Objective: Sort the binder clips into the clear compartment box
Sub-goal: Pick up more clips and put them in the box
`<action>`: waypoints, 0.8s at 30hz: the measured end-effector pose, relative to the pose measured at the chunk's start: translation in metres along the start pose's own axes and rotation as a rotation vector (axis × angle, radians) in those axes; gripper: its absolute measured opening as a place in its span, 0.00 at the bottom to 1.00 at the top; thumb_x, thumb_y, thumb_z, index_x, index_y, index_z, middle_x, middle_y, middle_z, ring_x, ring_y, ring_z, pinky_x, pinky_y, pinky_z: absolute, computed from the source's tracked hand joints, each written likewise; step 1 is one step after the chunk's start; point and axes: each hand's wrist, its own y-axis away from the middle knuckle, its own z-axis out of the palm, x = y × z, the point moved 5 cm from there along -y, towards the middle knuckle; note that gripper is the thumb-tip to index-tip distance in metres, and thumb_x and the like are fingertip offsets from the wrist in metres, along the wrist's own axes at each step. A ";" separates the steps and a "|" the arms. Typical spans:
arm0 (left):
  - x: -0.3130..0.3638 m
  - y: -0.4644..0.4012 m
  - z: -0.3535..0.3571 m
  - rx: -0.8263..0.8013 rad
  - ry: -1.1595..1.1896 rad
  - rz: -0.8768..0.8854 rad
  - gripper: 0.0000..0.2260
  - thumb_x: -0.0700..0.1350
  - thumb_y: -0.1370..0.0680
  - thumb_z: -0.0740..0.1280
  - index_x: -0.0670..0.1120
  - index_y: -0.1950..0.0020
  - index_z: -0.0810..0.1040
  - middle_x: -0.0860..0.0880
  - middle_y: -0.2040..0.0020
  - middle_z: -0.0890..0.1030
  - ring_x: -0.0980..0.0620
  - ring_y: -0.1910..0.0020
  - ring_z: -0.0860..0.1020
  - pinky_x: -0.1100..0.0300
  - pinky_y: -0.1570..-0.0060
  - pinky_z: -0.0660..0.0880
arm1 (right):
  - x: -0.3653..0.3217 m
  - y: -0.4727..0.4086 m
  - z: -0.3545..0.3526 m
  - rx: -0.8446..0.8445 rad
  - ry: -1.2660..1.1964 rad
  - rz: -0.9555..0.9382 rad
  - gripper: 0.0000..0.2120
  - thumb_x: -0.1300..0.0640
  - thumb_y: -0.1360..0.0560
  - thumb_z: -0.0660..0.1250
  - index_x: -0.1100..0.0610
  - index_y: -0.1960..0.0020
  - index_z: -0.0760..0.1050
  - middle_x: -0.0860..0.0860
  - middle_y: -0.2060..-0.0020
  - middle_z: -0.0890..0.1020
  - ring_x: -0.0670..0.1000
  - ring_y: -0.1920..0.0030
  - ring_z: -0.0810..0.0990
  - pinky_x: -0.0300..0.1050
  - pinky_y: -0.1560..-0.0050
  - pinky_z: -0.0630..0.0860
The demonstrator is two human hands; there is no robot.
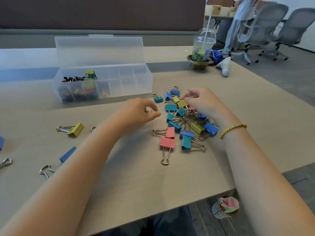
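Several loose clips lie at your nine o'clock, among them a yellow metal binder clip [75, 129]. At eleven o'clock stands the clear plastic compartment box [105, 82], lid up, its left compartments holding clips. Your left hand [138, 113] pinches a wire handle. Your right hand [202, 103] pinches something small above the multicoloured clip pile [182, 120] at one o'clock.

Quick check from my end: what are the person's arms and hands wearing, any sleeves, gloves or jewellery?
Both forearms are bare as far as the view reaches, with no sleeves in sight. The left hand and the right hand have no gloves, and I see no rings. The only thing worn is a beaded bracelet on the right wrist: small yellow beads with one or two blue ones.
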 end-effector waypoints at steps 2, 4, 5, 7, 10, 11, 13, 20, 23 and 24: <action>0.012 -0.008 0.003 -0.036 -0.073 0.065 0.14 0.50 0.23 0.64 0.53 0.37 0.75 0.50 0.46 0.77 0.56 0.56 0.69 0.62 0.53 0.67 | 0.003 0.002 -0.001 -0.094 0.027 -0.019 0.05 0.56 0.23 0.64 0.54 0.51 0.79 0.49 0.68 0.71 0.47 0.66 0.68 0.38 0.66 0.66; 0.025 -0.013 0.014 -0.113 -0.139 0.126 0.16 0.49 0.23 0.65 0.55 0.35 0.74 0.50 0.42 0.77 0.55 0.55 0.69 0.62 0.54 0.66 | 0.009 0.005 0.002 -0.144 0.031 -0.038 0.04 0.54 0.24 0.66 0.52 0.52 0.80 0.53 0.66 0.74 0.50 0.65 0.70 0.39 0.63 0.69; 0.028 -0.016 0.020 -0.136 -0.173 0.138 0.17 0.49 0.24 0.66 0.55 0.35 0.73 0.50 0.42 0.77 0.55 0.55 0.69 0.62 0.55 0.66 | 0.011 0.006 0.004 -0.151 0.036 -0.045 0.04 0.54 0.24 0.66 0.51 0.53 0.80 0.53 0.65 0.76 0.52 0.63 0.72 0.41 0.61 0.71; 0.029 -0.020 0.025 -0.145 -0.202 0.131 0.17 0.50 0.24 0.66 0.54 0.36 0.74 0.50 0.46 0.77 0.55 0.55 0.68 0.62 0.56 0.65 | 0.015 0.004 0.007 -0.163 0.074 -0.049 0.03 0.54 0.24 0.66 0.48 0.55 0.78 0.49 0.66 0.74 0.49 0.62 0.72 0.43 0.59 0.72; 0.018 -0.021 0.021 -0.120 -0.181 0.094 0.15 0.51 0.25 0.67 0.52 0.39 0.75 0.50 0.49 0.76 0.54 0.56 0.69 0.62 0.57 0.65 | 0.019 -0.001 0.009 -0.189 0.146 -0.049 0.03 0.54 0.24 0.65 0.48 0.53 0.78 0.46 0.65 0.74 0.46 0.62 0.72 0.40 0.63 0.70; 0.014 -0.020 0.020 -0.124 -0.165 0.077 0.14 0.50 0.25 0.67 0.52 0.40 0.75 0.50 0.51 0.75 0.54 0.56 0.69 0.62 0.56 0.65 | 0.020 -0.001 0.009 -0.184 0.166 -0.049 0.03 0.54 0.23 0.65 0.49 0.53 0.77 0.46 0.64 0.74 0.45 0.62 0.72 0.39 0.64 0.69; 0.003 -0.018 0.016 -0.160 -0.131 0.028 0.14 0.50 0.26 0.68 0.50 0.42 0.74 0.53 0.53 0.70 0.55 0.54 0.68 0.63 0.55 0.65 | 0.020 -0.003 0.007 -0.142 0.197 -0.049 0.03 0.52 0.23 0.64 0.50 0.53 0.76 0.46 0.60 0.76 0.45 0.59 0.73 0.39 0.64 0.68; -0.017 -0.015 0.007 -0.262 -0.060 -0.028 0.13 0.48 0.26 0.69 0.52 0.42 0.74 0.53 0.50 0.71 0.54 0.51 0.70 0.64 0.52 0.65 | -0.005 -0.018 0.021 -0.054 0.299 -0.177 0.08 0.53 0.22 0.61 0.50 0.46 0.77 0.40 0.65 0.69 0.46 0.58 0.68 0.45 0.52 0.63; -0.024 -0.014 -0.002 -0.285 0.005 -0.038 0.13 0.46 0.26 0.68 0.56 0.43 0.73 0.54 0.58 0.71 0.55 0.57 0.71 0.66 0.61 0.67 | -0.015 -0.031 0.031 -0.093 0.278 -0.187 0.09 0.55 0.21 0.61 0.50 0.46 0.78 0.39 0.67 0.67 0.47 0.57 0.68 0.44 0.52 0.63; -0.027 -0.013 -0.005 -0.281 0.044 -0.051 0.14 0.46 0.26 0.69 0.57 0.43 0.72 0.54 0.60 0.71 0.57 0.61 0.71 0.69 0.62 0.66 | -0.018 -0.036 0.031 -0.085 0.237 -0.174 0.09 0.56 0.21 0.60 0.51 0.46 0.78 0.40 0.68 0.67 0.47 0.58 0.69 0.43 0.53 0.64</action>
